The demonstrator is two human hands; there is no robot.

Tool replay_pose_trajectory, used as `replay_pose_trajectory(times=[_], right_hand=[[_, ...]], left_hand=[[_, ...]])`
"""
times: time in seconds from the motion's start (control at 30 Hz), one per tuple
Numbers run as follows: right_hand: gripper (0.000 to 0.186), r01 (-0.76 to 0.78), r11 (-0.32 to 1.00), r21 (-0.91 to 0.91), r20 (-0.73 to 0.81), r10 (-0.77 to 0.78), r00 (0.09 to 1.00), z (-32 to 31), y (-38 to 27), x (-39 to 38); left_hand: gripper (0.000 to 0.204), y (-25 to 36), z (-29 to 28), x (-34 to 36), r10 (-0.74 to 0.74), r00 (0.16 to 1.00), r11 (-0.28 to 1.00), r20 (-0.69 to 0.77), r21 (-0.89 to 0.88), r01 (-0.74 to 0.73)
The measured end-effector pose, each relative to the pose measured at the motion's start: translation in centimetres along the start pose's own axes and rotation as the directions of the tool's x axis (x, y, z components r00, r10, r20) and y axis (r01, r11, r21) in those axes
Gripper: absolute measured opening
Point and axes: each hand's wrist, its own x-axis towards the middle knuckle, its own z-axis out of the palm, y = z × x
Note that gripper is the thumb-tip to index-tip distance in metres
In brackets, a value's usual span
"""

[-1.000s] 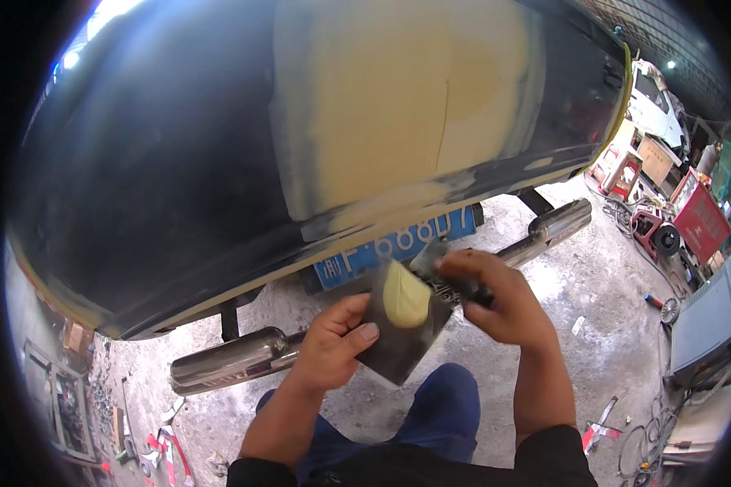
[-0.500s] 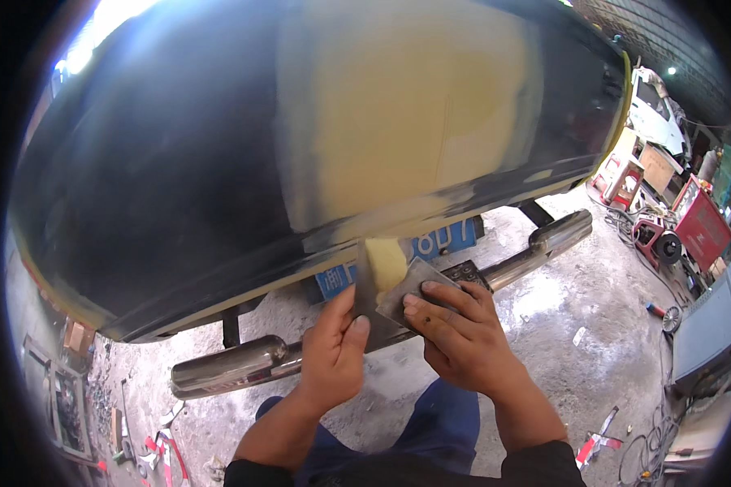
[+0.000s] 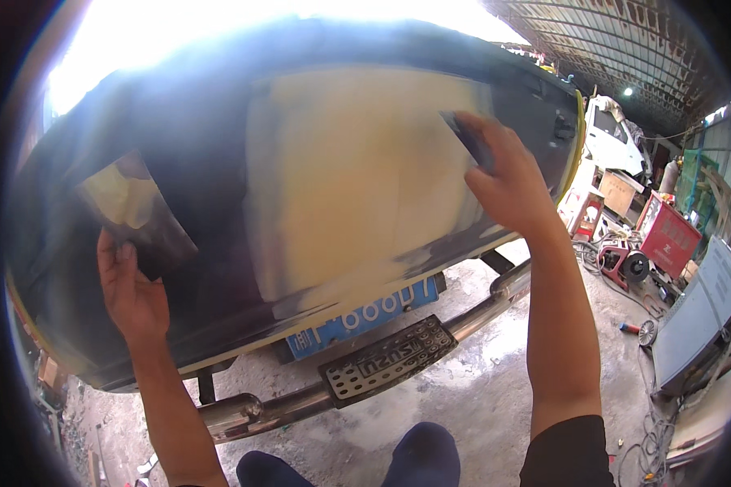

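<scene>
My left hand [image 3: 134,292] grips the lower edge of a thin dark sheet [image 3: 167,237], held up in front of the dark vehicle panel [image 3: 195,146]. A lump of pale yellow filler paste [image 3: 124,199] lies on the sheet's upper part. My right hand [image 3: 516,183] is closed on a flat grey filler spreader [image 3: 468,140], tilted at the upper right part of a broad cream filler patch [image 3: 357,187]. Whether the spreader's edge touches the panel I cannot tell. The patch looks smooth, with smeared, feathered borders.
Below the panel are a blue licence plate [image 3: 365,318] and a tubular metal bumper with a perforated step [image 3: 390,361]. To the right stand a red machine box [image 3: 666,227], a grey metal cabinet [image 3: 698,312] and a white vehicle door [image 3: 613,138]. Cables lie on the concrete floor [image 3: 512,398].
My hands have parted: the left moved left and up with the sheet, the right moved up and right to the patch with the spreader. The view has tilted upward.
</scene>
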Motion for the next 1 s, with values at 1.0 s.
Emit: replay_pose_trajectory(times=[1.0], right_hand=[[0.056,0.154,0.977,-0.148,0.06,-0.147,0.987,2.8,-0.8,7.2]], left_hand=[[0.051,-1.0,-1.0,-0.5,0.042,0.998,0.994,0.05,-0.101,-0.036]])
